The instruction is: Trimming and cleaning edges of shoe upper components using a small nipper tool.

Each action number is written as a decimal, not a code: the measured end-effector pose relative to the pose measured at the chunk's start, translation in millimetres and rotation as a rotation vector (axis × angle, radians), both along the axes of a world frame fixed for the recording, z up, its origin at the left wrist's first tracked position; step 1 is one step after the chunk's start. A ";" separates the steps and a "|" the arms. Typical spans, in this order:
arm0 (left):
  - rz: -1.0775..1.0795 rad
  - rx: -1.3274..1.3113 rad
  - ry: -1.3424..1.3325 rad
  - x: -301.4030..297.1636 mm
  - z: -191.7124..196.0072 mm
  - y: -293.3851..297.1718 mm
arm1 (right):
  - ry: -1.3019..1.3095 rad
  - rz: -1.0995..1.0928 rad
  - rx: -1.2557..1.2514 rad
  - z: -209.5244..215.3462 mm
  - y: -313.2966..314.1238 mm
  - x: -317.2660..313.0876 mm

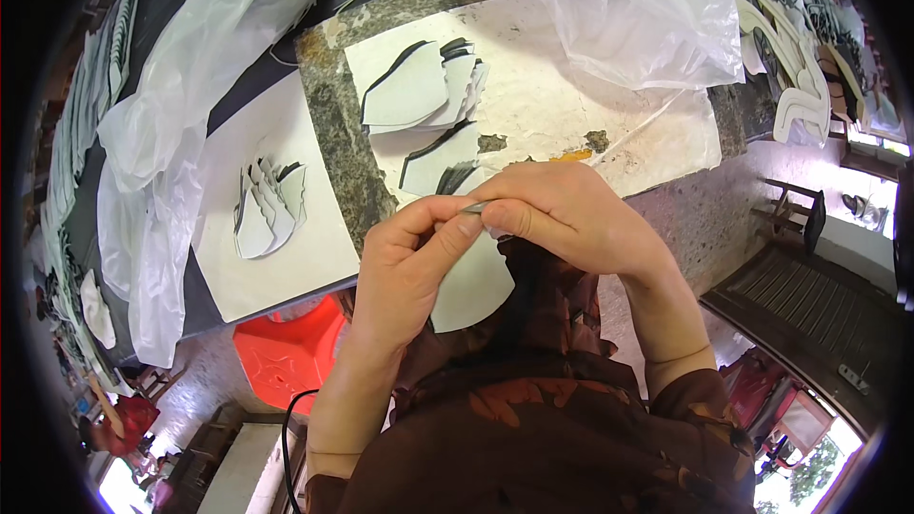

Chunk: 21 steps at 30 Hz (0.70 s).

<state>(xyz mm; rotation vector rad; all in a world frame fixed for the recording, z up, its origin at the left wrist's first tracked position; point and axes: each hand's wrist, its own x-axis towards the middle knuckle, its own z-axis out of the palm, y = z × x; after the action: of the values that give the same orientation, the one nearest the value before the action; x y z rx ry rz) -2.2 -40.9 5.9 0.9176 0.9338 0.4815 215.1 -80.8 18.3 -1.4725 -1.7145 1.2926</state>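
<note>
**What is at the centre?**
A thin pale piece (476,290) with a rounded lower edge, in the middle of the frame. It hangs from two bare hands, in front of dark brown patterned clothing (562,438).

**How are the fingers?**
The left hand (400,262) has its thumb and forefinger clamped on the piece's upper end. The right hand (571,214) pinches the same end, its thumb tip close to the left one. Its other fingers are mostly hidden, so I cannot tell how they are curled.

**What lies around them?**
Just above the hands, an overlapping pile of similar pieces (409,90) with dark edges rests on a large white sheet (528,67). At centre left, a smaller pile (267,219) fans out on a second sheet (286,281). A mottled grey strip (333,100) shows between the sheets.

**And farther out?**
Cloudy plastic (143,200) trails down the upper left; more plastic (647,19) overlaps the large sheet at upper right. A red stool (286,347) stands at lower left.

**Any labels or writing?**
The held piece's visible face is plain. Objects (804,114) crowded at the upper right edge are too small to tell.
</note>
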 end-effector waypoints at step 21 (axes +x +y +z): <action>0.102 0.334 0.194 -108.2 14.9 54.5 | -0.136 0.107 0.142 5.1 -14.0 -20.5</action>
<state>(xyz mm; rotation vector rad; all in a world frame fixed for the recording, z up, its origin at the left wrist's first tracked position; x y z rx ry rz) -110.5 13.6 20.9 1.2390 1.0999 0.6566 194.7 -94.9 23.4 -1.4321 -1.9550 1.1197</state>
